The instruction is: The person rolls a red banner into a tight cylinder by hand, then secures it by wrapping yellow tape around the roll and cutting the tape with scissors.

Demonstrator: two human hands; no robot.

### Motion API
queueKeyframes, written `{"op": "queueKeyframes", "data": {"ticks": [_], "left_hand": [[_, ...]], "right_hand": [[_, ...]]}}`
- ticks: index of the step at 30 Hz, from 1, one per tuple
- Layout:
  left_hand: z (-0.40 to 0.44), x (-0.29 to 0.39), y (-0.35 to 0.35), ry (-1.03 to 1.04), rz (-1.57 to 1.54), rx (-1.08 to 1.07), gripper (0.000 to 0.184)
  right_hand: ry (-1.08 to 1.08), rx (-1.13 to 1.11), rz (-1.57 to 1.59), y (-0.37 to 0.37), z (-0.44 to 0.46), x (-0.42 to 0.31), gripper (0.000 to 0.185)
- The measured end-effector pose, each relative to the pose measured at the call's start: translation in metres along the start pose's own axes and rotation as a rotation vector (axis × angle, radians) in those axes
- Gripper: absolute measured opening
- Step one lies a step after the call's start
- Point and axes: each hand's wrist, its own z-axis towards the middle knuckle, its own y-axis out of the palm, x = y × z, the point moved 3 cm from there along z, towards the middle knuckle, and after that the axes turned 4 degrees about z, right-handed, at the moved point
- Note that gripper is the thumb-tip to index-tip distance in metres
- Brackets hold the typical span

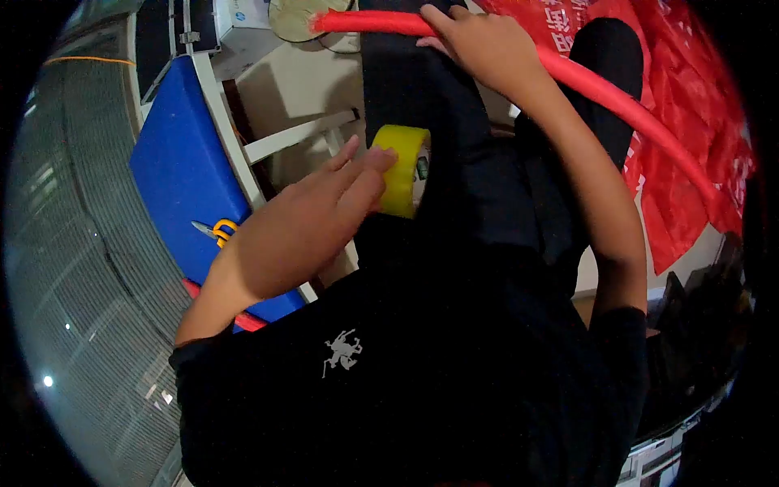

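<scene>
My left hand [304, 219] grips a wide roll of yellow tape [398, 183] by its side, above my dark trouser leg. Part of the roll's inner core faces right, and my thumb is hidden. Higher up, my right hand [491, 45] is closed around a long red tube [600, 85]. One frayed end of the tube points left, over a round pale disc [299, 16]. The rest bends down to the right, across my other leg and over red sheeting.
Orange-handled scissors [217, 233] lie on a blue padded surface [182, 154] at my left. Red sheeting with white lettering [690, 162] spreads at the right. A white frame bar [300, 136] and a white box [242, 14] stand beyond my left hand.
</scene>
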Motion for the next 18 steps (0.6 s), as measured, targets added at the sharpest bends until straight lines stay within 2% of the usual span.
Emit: {"op": "queueKeyframes", "data": {"ticks": [2, 4, 5, 7, 8, 10, 13, 18], "left_hand": [[0.002, -0.002, -0.002, -0.015, -0.033, -0.024, 0.035], [0.007, -0.005, -0.006, -0.053, -0.149, -0.019, 0.054], [0.010, -0.007, -0.005, -0.054, -0.145, -0.017, 0.054], [0.014, -0.010, -0.005, 0.028, -0.198, 0.202, 0.045], [0.017, -0.015, -0.003, 0.028, -0.203, 0.200, 0.045], [0.022, -0.024, -0.006, 0.133, -0.170, 0.397, 0.030], [0.030, -0.026, -0.010, 0.095, -0.132, 0.451, 0.019], [0.038, -0.022, -0.014, 0.131, -0.108, 0.515, 0.018]], "right_hand": [[0.004, 0.013, -0.003, 0.002, 0.000, 0.001, 0.039], [-0.003, -0.003, -0.026, 0.003, -0.001, 0.002, 0.043], [-0.004, 0.002, -0.026, 0.002, -0.001, 0.001, 0.043], [0.034, 0.009, 0.009, -0.001, -0.003, -0.002, 0.034], [0.034, 0.005, 0.009, -0.005, -0.006, -0.005, 0.034], [-0.028, 0.084, 0.019, -0.018, -0.009, -0.010, 0.029], [-0.049, 0.096, 0.096, -0.042, -0.014, -0.021, 0.026], [-0.036, 0.040, 0.037, -0.071, -0.028, -0.032, 0.027]]}}
